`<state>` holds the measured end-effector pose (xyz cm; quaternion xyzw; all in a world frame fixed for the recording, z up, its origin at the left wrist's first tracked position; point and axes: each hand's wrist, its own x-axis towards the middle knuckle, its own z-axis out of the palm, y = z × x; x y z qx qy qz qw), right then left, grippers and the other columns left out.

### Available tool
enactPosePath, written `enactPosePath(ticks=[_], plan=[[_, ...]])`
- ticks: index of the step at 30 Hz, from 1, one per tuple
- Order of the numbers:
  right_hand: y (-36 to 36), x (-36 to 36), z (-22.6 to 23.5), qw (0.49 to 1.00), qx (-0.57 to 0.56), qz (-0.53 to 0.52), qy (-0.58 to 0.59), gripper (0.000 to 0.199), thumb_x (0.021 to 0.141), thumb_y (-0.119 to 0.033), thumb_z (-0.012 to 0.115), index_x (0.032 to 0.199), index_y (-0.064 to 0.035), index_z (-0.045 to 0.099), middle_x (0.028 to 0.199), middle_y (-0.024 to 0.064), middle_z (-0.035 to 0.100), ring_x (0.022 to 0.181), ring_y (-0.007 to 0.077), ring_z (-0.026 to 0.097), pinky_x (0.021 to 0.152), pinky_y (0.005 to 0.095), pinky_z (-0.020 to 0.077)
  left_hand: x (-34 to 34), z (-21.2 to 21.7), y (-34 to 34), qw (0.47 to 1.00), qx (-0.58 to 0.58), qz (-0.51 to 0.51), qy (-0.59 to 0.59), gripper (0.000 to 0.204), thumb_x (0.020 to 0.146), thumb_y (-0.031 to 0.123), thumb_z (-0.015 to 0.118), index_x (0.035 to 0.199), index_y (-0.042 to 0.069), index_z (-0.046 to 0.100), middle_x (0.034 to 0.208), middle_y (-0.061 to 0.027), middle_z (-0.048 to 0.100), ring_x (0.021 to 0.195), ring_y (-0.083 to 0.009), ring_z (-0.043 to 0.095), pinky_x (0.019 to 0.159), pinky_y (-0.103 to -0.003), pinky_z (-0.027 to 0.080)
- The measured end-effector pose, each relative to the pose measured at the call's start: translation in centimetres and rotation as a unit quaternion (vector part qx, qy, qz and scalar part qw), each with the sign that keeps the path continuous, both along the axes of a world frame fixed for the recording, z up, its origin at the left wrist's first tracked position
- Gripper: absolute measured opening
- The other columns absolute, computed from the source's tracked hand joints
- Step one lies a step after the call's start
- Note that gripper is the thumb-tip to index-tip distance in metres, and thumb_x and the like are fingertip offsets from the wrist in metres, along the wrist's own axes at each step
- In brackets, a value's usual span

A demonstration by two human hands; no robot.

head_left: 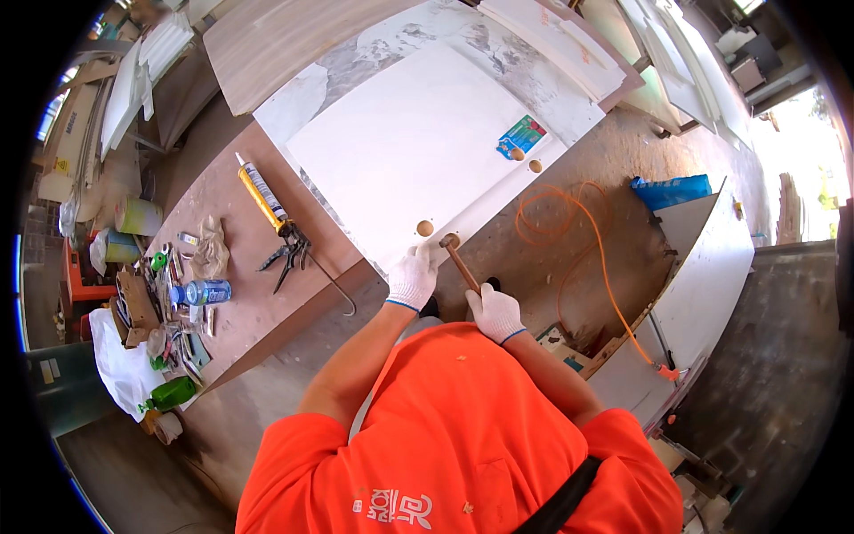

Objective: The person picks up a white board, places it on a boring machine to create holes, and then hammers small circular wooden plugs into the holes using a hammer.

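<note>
My right hand, in a white knit glove, is wrapped round the wooden handle of a hammer. The hammer's head rests at the near edge of a white panel, over a round hole there. Close beside the head is my left hand, gloved too, with its fingers drawn together at the panel's edge. Whatever those fingers may grip is too small or hidden. Another round hole lies just beyond the left fingers. Farther right are a blue-green packet and another hole.
A marble-patterned board lies under the panel. On the brown table at left are a caulking gun, a blue-labelled bottle and scattered tools. An orange hose trails over the floor to a white cabinet on the right.
</note>
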<state>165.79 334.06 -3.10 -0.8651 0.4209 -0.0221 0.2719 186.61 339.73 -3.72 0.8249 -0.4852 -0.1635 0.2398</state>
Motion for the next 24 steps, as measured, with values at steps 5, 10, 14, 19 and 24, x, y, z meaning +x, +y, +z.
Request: enactPosePath(ticks=[5,10,14,19,24], plan=[[0.1,0.3,1.1,0.998,-0.017,-0.005,-0.057,0.042,0.101,-0.043,0.052,0.088,-0.0038,0.057,0.066,0.0212,0.065,0.063,0.043,0.066,0.058,0.0523,0.0523,-0.1,-0.3,0.1,1.0,-0.004,0.001,-0.003,0.04,0.089,0.02,0.064,0.125,0.005,0.057,0.108,-0.0198,0.066,0.089,-0.0399,0.069,0.076,-0.051,0.057],[-0.7,0.9,1.9,0.996,-0.042,0.001,-0.081,0.043,0.1,-0.044,0.052,0.086,-0.004,0.058,0.065,0.0208,0.065,0.063,0.0419,0.067,0.057,0.0526,0.0524,-0.1,-0.5,0.2,1.0,-0.014,0.003,-0.027,0.041,0.088,0.022,0.066,0.123,0.005,0.056,0.106,-0.0193,0.066,0.087,-0.0389,0.07,0.073,-0.051,0.057],[-0.6,0.6,0.4,0.998,-0.003,0.013,0.058,0.043,0.101,-0.044,0.051,0.09,-0.0023,0.057,0.07,0.0237,0.067,0.068,0.0446,0.067,0.062,0.0557,0.0512,-0.1,-0.8,0.2,0.999,-0.006,0.003,-0.033,0.04,0.088,0.022,0.066,0.123,0.004,0.057,0.104,-0.0192,0.066,0.086,-0.039,0.07,0.071,-0.051,0.057],[-0.5,0.7,0.8,0.999,-0.005,0.01,0.038,0.045,0.101,-0.046,0.05,0.09,-0.0023,0.057,0.07,0.0236,0.067,0.068,0.0447,0.067,0.063,0.0562,0.0512,-0.2,-0.2,0.0,1.0,0.0,0.01,-0.026,0.039,0.087,0.02,0.066,0.122,0.004,0.058,0.102,-0.0195,0.066,0.085,-0.039,0.07,0.071,-0.051,0.057],[-0.7,0.6,1.6,0.999,-0.002,0.022,0.033,0.046,0.1,-0.046,0.051,0.09,-0.0025,0.058,0.069,0.0229,0.067,0.067,0.0442,0.067,0.063,0.0557,0.052,-0.2,-0.7,0.5,0.999,-0.011,0.013,-0.034,0.038,0.087,0.019,0.065,0.122,0.005,0.059,0.104,-0.0194,0.066,0.087,-0.0387,0.069,0.072,-0.051,0.057]])
